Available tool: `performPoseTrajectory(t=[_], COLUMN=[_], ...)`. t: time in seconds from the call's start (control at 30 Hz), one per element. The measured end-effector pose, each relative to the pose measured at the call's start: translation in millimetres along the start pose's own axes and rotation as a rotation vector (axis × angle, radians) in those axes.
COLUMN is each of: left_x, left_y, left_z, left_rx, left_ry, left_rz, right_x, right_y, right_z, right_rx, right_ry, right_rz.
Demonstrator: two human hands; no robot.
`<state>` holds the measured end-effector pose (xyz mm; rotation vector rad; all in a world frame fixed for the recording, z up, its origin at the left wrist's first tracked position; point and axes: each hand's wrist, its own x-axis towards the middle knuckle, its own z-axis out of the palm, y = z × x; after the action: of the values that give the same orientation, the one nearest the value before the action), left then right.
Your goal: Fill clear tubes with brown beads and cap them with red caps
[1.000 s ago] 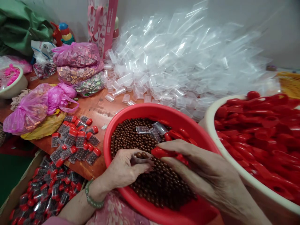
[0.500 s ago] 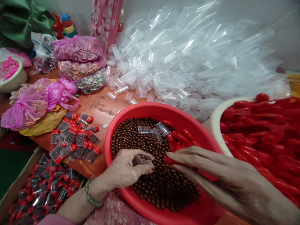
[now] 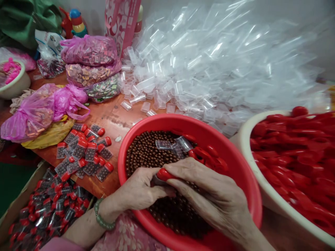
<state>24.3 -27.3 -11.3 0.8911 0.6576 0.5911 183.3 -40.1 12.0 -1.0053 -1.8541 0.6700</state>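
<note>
Over a red basin of small round brown balls, my two hands meet. My left hand, with a green bead bracelet on its wrist, is closed round a small clear plastic container, mostly hidden by the fingers. My right hand pinches a red cap at the container's mouth; whether it is fully seated I cannot tell. Several clear containers lie on the balls near a few loose red caps.
Right of the basin stands a cream tub full of red plastic parts. Clear containers are heaped behind. Capped, filled containers lie on the table at left, with more in a carton below. Pink bags stand at back left.
My right hand has moved left with the red cap, from beside the container onto its mouth. My left hand has stayed nearly in place. The view has shifted slightly.
</note>
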Motion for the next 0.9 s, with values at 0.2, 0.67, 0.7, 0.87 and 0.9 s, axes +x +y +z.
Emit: performPoseTrajectory(t=[0.2,0.67,0.7,0.87,0.9], left_x=[1,0,0,-2,-2], left_y=[-3,-6,-6,-7,-7], left_z=[-1.4,-0.2,0.1,-1.1,-1.7], left_rx=[-0.036,-0.307,-0.312,-0.329,-0.328], left_ry=[-0.034,0.042,0.038,0.002,-0.006], left_rz=[-0.047,-0.263,-0.261,-0.239,-0.231], right_x=[-8,-23,-22,-22,-22], right_y=[1,18,18,18,18], right_z=[6,20,20,20,21], right_rx=[-0.028,-0.649,-0.647,-0.656,-0.666], right_ry=[0.040,-0.102,-0.097,-0.056,-0.058], right_rz=[0.019,-0.302,-0.318,-0.365,-0.364])
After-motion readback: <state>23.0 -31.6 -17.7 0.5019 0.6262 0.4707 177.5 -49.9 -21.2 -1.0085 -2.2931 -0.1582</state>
